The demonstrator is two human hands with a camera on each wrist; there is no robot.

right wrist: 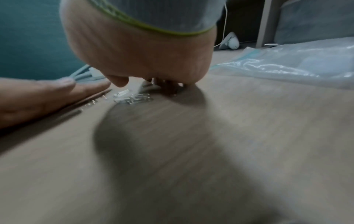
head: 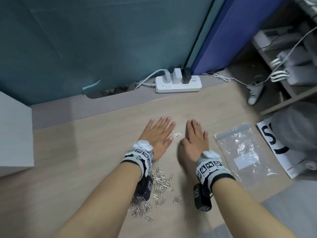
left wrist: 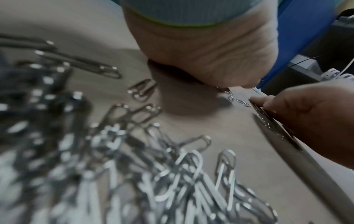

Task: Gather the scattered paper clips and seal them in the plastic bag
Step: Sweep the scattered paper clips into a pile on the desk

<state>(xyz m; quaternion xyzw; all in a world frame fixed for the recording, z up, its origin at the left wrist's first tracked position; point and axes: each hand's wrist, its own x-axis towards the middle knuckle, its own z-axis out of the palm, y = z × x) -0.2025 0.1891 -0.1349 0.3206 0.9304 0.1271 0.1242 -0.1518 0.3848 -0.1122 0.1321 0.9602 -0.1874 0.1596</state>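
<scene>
Left hand [head: 157, 134] and right hand [head: 193, 138] lay flat, fingers straight, grasping nothing, flanking stray paper clips [head: 177, 134]. Main pile [head: 159, 182] sat behind the left wrist; plastic bag [head: 243, 152] right of the right hand, apparently unopened. Best sweep strays back, palms low.

Two hands lay flat on the desk, the left hand [head: 157, 134] and the right hand [head: 193, 140]. Two paper clips [head: 177, 134] sat between their fingers; a heap of clips [head: 160, 182], too many to count, lay beneath the left wrist. One plastic bag [head: 243, 152] lay right of the right hand.
</scene>
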